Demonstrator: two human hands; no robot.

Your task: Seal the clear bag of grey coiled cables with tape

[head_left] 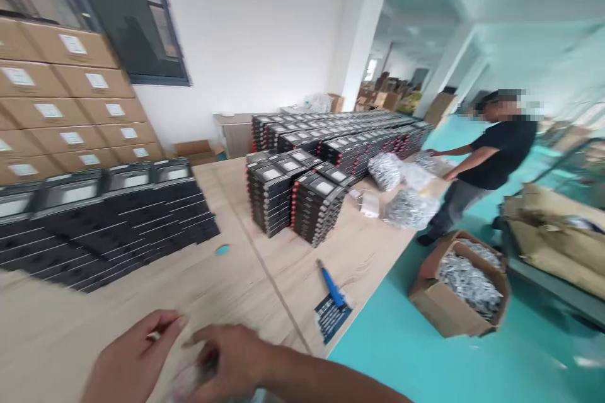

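Observation:
Low in the head view, my left hand (135, 356) is raised over the wooden table (222, 189), thumb and forefinger pinched together; anything between them is too small to make out. Beside it, my right hand (231, 359) curls its fingers around part of a blurred, clear plastic bag (182, 381) at the bottom edge. What the bag contains is hidden. Beyond my hands lies a blue-handled tool (333, 286), partly on a dark printed card (331, 321).
Dark flat packages (104, 233) are stacked at left, more black stacks (293, 195) at centre. Plastic bags (411, 208) lie near the table's right edge, where a person (501, 145) stands. A carton of silvery pieces (439, 302) is on the floor.

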